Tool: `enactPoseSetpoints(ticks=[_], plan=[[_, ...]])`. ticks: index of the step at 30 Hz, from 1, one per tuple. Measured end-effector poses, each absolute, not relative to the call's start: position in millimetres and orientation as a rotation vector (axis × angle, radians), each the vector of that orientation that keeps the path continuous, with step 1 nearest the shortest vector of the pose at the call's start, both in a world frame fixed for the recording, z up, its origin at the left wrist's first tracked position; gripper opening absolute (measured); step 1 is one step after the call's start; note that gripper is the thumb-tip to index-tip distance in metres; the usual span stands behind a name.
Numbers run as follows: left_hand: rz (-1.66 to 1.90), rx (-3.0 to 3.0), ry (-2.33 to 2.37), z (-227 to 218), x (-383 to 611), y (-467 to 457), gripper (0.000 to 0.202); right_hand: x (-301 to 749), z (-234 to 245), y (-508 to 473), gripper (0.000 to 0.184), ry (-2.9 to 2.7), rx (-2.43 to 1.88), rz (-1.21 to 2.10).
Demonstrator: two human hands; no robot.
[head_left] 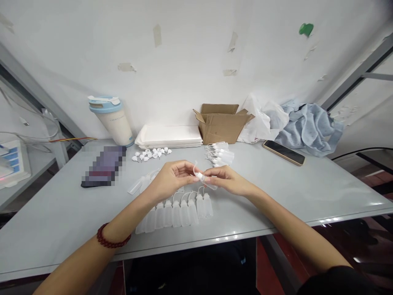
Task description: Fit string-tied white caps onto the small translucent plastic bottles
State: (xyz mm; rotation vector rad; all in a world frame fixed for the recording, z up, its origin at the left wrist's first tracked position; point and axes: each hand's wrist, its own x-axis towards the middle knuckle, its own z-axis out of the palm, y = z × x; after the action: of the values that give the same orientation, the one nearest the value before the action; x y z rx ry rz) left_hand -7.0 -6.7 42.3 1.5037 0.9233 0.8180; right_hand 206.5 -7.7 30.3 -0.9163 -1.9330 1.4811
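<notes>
Over the middle of the table, my two hands meet at a small translucent plastic bottle [211, 186] with a white cap [200, 176] and a thin curved tube at its top. My left hand [172, 177] is closed, thumb and fingers pinching at the cap. The fingers of my right hand [231, 179] are closed around the bottle's body, hiding part of it. Just below, a row of similar bottles [176, 214] lies side by side, their thin tubes pointing away from me. More clear plastic pieces [139, 185] lie partly behind my left hand.
Behind my hands sit a cluster of white pointed caps [152, 154] and a pile of capped bottles [222, 155]. Along the wall stand a tumbler [113, 123], stacked white sheets [170, 136], a cardboard box [222, 128], a plastic bag [260, 119] and blue cloth [307, 127]. Phones [285, 153] flank the work.
</notes>
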Motion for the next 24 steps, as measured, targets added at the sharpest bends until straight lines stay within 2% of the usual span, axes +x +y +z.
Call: enactPoseSetpoints(ticks=[4,10,24], plan=[[0.868,1.552,0.973,41.7,-5.7,-8.8,0.021,205.1,28.0,-7.3,0.034,-1.924,-0.889,1.468],[0.867,1.573,0.978,37.6,-1.7,-12.0,0.021,202.4,16.7,-6.4,0.035,-1.676,-0.867,1.658],[0.86,1.644,0.958,36.7,0.4,-13.5,0.016,202.5,17.7,-6.2,0.028,-1.642,-0.932,1.679]])
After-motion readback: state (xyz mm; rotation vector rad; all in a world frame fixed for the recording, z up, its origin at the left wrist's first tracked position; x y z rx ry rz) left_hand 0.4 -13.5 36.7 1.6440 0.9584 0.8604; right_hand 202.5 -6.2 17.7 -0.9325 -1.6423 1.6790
